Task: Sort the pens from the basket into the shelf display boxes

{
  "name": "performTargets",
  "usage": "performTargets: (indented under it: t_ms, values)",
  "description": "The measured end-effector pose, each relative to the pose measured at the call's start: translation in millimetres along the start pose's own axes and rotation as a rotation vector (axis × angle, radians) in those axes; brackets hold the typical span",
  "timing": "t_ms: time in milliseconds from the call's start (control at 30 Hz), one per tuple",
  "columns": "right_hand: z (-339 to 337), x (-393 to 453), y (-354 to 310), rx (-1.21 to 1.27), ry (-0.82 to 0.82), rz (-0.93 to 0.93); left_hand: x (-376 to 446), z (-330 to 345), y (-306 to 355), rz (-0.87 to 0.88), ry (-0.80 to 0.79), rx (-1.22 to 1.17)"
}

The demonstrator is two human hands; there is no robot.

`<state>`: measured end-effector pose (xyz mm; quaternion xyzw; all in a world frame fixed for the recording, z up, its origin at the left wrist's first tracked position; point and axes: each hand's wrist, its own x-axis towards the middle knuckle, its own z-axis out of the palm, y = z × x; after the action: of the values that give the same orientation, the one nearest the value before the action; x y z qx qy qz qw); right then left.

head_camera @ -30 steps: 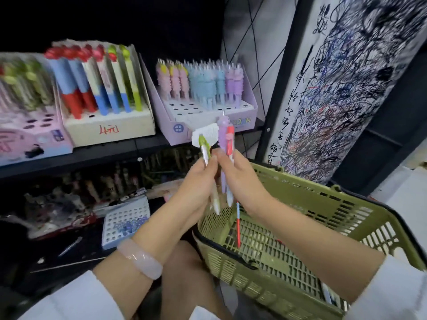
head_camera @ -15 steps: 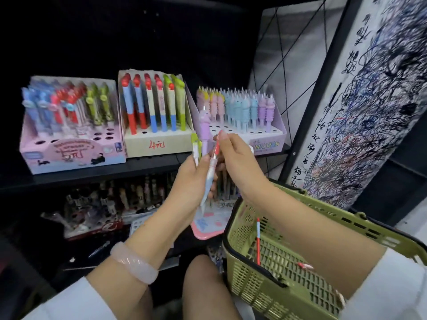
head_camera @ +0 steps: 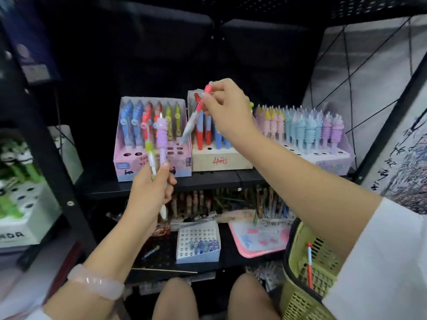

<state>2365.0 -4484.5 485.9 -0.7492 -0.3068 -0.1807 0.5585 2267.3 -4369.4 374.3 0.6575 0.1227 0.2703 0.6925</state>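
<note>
My right hand pinches a red-topped pen by its upper end; the pen slants down-left, its tip over the open holes of the pink display box. My left hand grips a purple pen and a green-topped pen, upright, in front of that same box. A cream box with red and blue pens stands in the middle of the shelf, and a lilac box with pastel pens at the right. The green basket at lower right holds a thin red pen.
A black shelf edge carries the three boxes. Below lie a white tray of holes, a pink pad and loose pens. A box with green pens stands left, behind a black post. A scribbled board leans at right.
My right hand has lifted the red-topped pen out of my left hand and carried it up toward the display boxes. The view has shifted left, so the basket sits lower right.
</note>
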Motion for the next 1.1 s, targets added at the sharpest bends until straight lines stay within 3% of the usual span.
performTargets:
  t_ms: [233,533,867,1000,1100]
  values:
    - [51,12,1,-0.112,-0.102,-0.055,14,-45,1,0.031,0.064,-0.04]
    - [60,20,6,-0.233,-0.105,-0.112,19,-62,-9,-0.003,0.063,-0.073]
    - [65,12,19,-0.398,-0.357,0.061,15,-52,-2,-0.005,0.019,-0.057]
    - [56,5,5,-0.271,-0.169,-0.046,11,-41,3,0.013,-0.008,-0.033]
    - [53,-9,-4,-0.039,-0.387,0.101,9,-25,7,0.007,-0.054,-0.048]
